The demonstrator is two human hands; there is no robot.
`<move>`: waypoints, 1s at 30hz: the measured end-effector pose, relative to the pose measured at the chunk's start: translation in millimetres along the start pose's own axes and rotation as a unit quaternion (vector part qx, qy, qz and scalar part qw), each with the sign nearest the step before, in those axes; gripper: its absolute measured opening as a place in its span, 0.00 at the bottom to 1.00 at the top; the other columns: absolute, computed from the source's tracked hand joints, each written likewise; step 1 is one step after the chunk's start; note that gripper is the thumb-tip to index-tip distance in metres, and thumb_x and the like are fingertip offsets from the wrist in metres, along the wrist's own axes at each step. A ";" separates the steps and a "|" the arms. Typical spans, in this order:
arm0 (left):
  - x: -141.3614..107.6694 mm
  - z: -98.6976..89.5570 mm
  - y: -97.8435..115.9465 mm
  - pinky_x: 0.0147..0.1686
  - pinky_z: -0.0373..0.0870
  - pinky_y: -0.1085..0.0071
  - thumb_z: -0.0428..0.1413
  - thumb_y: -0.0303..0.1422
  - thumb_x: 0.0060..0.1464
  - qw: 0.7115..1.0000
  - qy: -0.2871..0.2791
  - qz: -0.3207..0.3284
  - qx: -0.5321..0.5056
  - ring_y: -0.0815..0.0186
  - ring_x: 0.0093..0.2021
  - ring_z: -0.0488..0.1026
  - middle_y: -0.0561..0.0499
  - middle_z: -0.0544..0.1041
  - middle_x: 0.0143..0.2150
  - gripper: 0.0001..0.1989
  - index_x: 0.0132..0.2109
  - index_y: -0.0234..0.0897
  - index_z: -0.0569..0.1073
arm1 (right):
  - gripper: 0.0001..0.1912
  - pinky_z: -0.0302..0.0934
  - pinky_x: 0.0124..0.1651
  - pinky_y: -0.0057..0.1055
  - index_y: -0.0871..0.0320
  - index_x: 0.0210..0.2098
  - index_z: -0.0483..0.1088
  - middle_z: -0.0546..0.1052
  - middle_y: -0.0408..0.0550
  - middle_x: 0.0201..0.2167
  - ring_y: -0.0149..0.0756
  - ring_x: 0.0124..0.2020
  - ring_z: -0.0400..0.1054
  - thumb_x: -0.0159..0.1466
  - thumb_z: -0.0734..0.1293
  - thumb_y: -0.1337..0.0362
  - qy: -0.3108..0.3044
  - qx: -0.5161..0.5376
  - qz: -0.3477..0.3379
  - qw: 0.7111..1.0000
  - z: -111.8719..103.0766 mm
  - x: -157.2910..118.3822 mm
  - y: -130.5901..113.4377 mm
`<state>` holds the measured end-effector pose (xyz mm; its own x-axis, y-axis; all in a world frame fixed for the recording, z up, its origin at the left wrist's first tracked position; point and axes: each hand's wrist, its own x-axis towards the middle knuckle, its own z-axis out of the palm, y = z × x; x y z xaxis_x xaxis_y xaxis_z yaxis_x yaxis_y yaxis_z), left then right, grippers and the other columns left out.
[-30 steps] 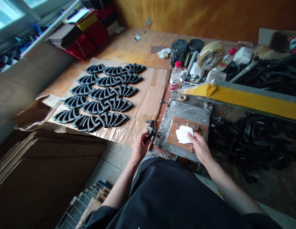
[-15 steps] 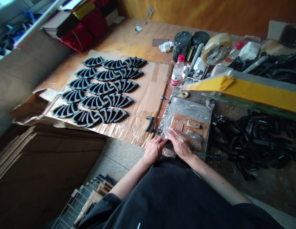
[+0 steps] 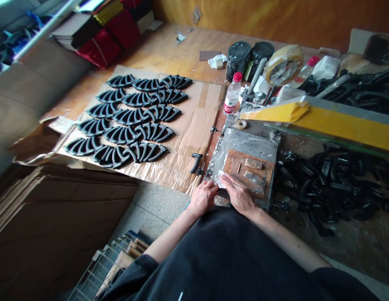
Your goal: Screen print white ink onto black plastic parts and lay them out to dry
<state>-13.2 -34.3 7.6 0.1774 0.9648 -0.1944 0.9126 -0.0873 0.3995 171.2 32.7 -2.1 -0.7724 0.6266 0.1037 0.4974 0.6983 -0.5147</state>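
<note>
Person at the bench, both hands together by the near left corner of a flat grey metal plate (image 3: 249,140). Right hand (image 3: 240,194): fingers together, closed over a crumpled white cloth or tissue (image 3: 218,179), which sits at that corner. Left hand (image 3: 203,198): fingers curled, right beside the cloth; can't tell from here if anything is inside. Reddish-brown wooden board (image 3: 235,161) with small blocks lies on the plate. One loose black curved plastic-looking handle (image 3: 197,162) lies apart on the near right corner of the flattened brown cardboard sheet (image 3: 202,121). Progress, my read: plenty done, five neat rows of glossy black curved parts (image 3: 139,134) already laid out on the cardboard; plenty left, tangled heap of similar black parts (image 3: 335,179) right of the plate looks unsorted
</note>
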 end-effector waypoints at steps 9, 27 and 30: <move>0.3 -6.7 3.5 0.42 0.67 0.66 0.50 0.32 0.61 1.000 -0.013 -0.005 0.001 0.61 0.41 0.69 0.47 0.73 0.40 0.09 0.45 0.40 0.73 | 0.28 0.60 0.63 0.42 0.59 0.62 0.63 0.68 0.52 0.60 0.41 0.61 0.62 0.65 0.53 0.75 0.004 0.052 0.025 0.998 -3.3 0.0 -0.3; 25.7 -31.1 39.0 0.43 0.70 0.73 0.53 0.35 0.60 0.983 0.016 -0.024 -0.179 0.66 0.40 0.75 0.50 0.75 0.41 0.18 0.56 0.43 0.73 | 0.21 0.71 0.33 0.34 0.57 0.45 0.75 0.80 0.52 0.42 0.43 0.39 0.75 0.55 0.73 0.54 0.231 0.559 0.460 0.650 -97.6 -109.8 38.8; 63.4 -34.9 72.0 0.43 0.71 0.72 0.54 0.36 0.58 0.973 0.017 0.000 -0.232 0.66 0.39 0.76 0.49 0.77 0.42 0.17 0.55 0.42 0.74 | 0.15 0.73 0.34 0.37 0.55 0.39 0.76 0.80 0.50 0.42 0.44 0.40 0.75 0.53 0.74 0.58 0.337 0.572 0.460 0.590 -111.2 -133.7 57.9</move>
<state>50.9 29.2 55.3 0.1582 0.9729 -0.1685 0.6474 0.0267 0.7617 347.2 27.9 48.9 0.1397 0.8230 -0.5506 -0.3061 -0.4929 -0.8145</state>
